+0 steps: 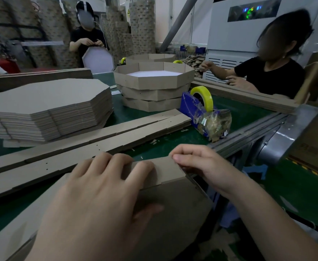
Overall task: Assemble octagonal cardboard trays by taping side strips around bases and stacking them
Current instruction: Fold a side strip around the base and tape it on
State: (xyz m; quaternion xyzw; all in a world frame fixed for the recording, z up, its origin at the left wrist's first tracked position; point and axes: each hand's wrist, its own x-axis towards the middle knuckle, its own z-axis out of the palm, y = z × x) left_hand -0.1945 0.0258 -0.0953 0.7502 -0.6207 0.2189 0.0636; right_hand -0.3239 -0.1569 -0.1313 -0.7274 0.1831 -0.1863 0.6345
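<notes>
A brown octagonal cardboard base (173,210) lies upside down in front of me, with a side strip (165,170) folded against its far edge. My left hand (101,196) presses flat on the base, fingertips over the strip. My right hand (197,162) pinches the strip's top right corner between thumb and fingers. Three finished trays (154,85) are stacked at the centre back. A tall pile of flat octagonal bases (47,106) stands at the left. Long side strips (98,140) lie across the green table. A blue tape dispenser (201,110) with yellow tape sits to the right.
A metal conveyor rail (252,129) runs along the table's right edge. One person in black sits at the right (267,74); another stands at the back left holding a white octagon (98,59). More strips (41,76) lie at the far left. Cardboard stacks fill the background.
</notes>
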